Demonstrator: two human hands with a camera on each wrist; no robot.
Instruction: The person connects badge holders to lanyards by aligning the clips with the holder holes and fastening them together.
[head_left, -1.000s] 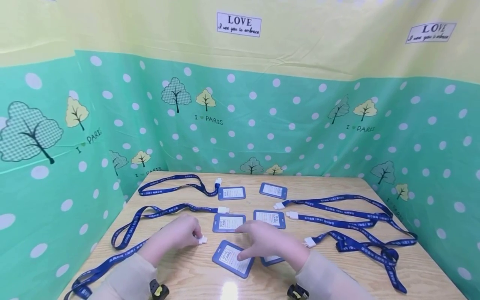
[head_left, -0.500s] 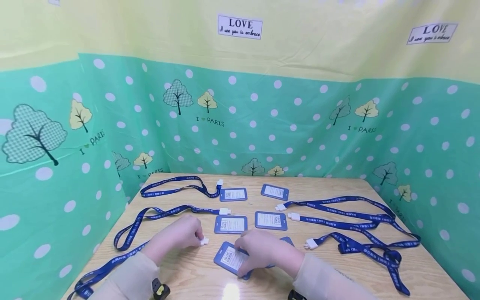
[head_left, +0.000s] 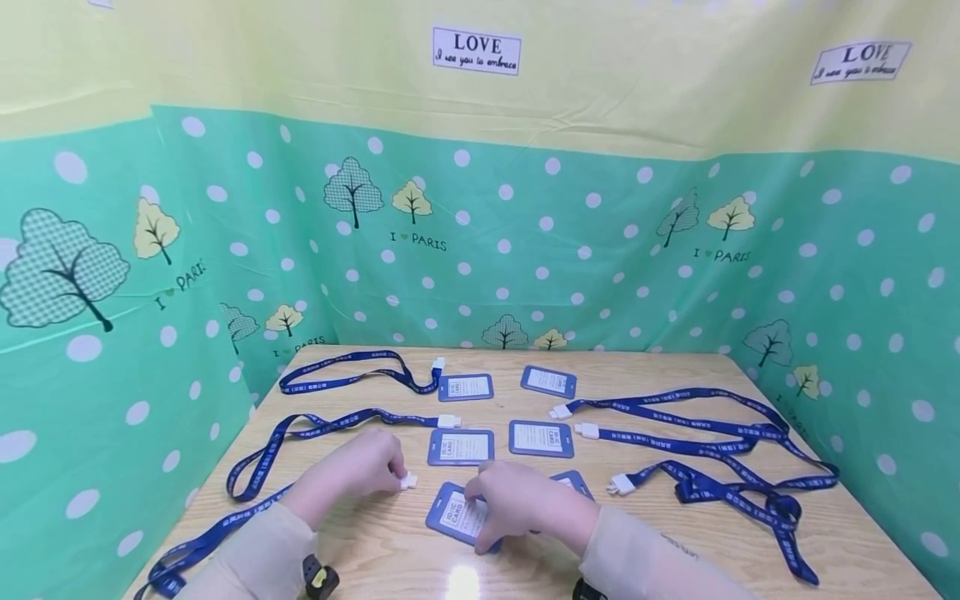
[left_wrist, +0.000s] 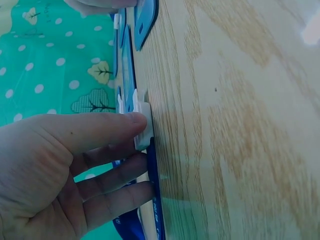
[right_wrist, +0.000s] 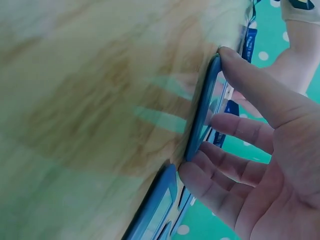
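Observation:
In the head view my left hand pinches the white plastic clip at the end of a blue lanyard. The left wrist view shows the thumb on that clip, with the other fingers behind it. My right hand holds a blue-framed card holder by its edges, flat on the table. Up close, the thumb is at one edge of this holder and fingertips are at its face and far end. Another card holder lies partly hidden behind the right hand.
More card holders lie in the middle of the wooden table, including one just beyond my hands. Blue lanyards with white clips spread on the left and right. A green polka-dot curtain encloses the table's back and sides.
My right hand has come down onto the nearest card holder, its thumb and fingers closing on the edges. My left hand has stayed at the lanyard clip.

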